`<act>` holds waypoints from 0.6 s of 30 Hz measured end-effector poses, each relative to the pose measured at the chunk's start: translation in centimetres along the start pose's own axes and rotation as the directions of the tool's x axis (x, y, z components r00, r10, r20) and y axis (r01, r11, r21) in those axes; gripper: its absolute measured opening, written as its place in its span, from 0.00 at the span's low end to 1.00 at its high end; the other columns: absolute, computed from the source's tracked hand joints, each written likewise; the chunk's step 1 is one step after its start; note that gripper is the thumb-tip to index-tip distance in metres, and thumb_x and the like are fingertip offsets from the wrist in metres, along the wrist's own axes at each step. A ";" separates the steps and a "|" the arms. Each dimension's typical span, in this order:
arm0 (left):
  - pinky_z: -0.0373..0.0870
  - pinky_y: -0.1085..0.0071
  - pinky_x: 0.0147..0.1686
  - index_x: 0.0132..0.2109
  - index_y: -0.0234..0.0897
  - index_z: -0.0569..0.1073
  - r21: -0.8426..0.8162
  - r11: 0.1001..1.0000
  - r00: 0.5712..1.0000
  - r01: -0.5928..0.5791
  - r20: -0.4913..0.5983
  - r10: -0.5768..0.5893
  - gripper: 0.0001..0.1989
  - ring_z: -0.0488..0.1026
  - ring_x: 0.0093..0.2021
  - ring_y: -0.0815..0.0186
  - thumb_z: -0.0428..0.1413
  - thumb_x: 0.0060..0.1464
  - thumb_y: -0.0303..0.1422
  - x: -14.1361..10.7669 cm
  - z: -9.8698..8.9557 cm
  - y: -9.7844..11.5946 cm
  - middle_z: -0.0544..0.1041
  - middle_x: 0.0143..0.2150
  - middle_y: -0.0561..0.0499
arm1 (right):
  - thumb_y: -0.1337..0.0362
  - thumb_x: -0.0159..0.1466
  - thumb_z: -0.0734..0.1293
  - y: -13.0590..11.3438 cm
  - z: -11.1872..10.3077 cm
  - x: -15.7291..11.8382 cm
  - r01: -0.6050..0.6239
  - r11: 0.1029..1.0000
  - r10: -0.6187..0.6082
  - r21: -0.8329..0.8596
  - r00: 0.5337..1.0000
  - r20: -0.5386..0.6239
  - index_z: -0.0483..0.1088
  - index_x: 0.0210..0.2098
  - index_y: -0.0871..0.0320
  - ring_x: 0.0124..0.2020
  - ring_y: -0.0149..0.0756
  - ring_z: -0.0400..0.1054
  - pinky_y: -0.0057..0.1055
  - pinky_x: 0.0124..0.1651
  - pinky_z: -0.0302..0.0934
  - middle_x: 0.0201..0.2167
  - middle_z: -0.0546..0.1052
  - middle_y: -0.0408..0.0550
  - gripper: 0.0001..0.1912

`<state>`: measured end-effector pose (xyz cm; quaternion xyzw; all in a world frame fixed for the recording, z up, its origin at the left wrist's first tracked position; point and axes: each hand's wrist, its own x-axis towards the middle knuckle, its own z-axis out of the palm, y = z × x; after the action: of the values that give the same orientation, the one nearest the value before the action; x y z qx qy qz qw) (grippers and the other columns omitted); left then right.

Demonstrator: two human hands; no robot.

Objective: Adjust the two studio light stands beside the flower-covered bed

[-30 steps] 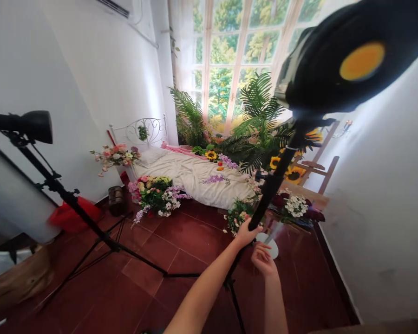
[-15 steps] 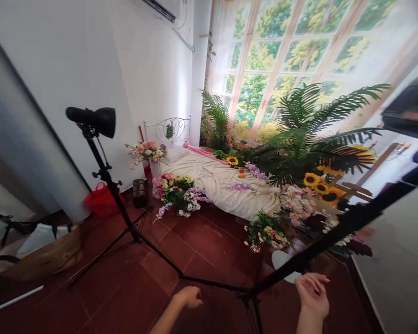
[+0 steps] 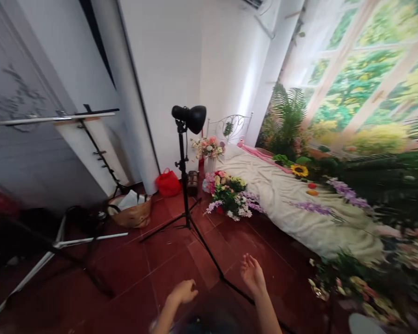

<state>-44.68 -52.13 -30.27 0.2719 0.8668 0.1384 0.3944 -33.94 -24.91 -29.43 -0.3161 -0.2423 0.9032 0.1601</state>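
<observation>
Low in the head view, my left hand [image 3: 184, 292] hovers over the red tiled floor with loosely curled fingers and nothing visible in them. To its right, my right hand [image 3: 252, 274] is raised, palm turned up and fingers apart, holding nothing. Between and beyond the hands stands a black lamp [image 3: 191, 118] on a tripod stand [image 3: 186, 199]; one of its legs runs across the floor past my right hand. Neither hand appears to touch the stand.
A bed with a cream blanket [image 3: 282, 204] lies to the right, with a flower bunch [image 3: 230, 192] beside it. A red bag [image 3: 168, 182] and a woven basket [image 3: 132, 213] sit behind the stand. White poles [image 3: 94, 239] lie at the left.
The view has swung left, so the lamp and bed appear farther right. My right hand has moved away from the near stand at the right, which has left the view.
</observation>
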 end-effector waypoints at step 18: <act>0.65 0.66 0.45 0.52 0.35 0.67 -0.227 0.967 0.974 0.114 -0.165 -0.153 0.22 0.72 0.46 0.59 0.50 0.52 0.38 5.3 -11.0 -8.7 0.75 0.46 0.43 | 0.57 0.60 0.60 11.1 23.2 16.7 -0.027 0.612 0.438 -0.790 0.844 0.310 0.65 0.31 0.59 0.18 0.25 0.65 0.20 0.20 0.53 0.24 0.75 0.45 0.11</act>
<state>-59.09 -56.43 -30.29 0.1545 0.8953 0.2288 0.3497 -62.98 -34.59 -27.84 -0.1516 -0.5846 0.7776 -0.1750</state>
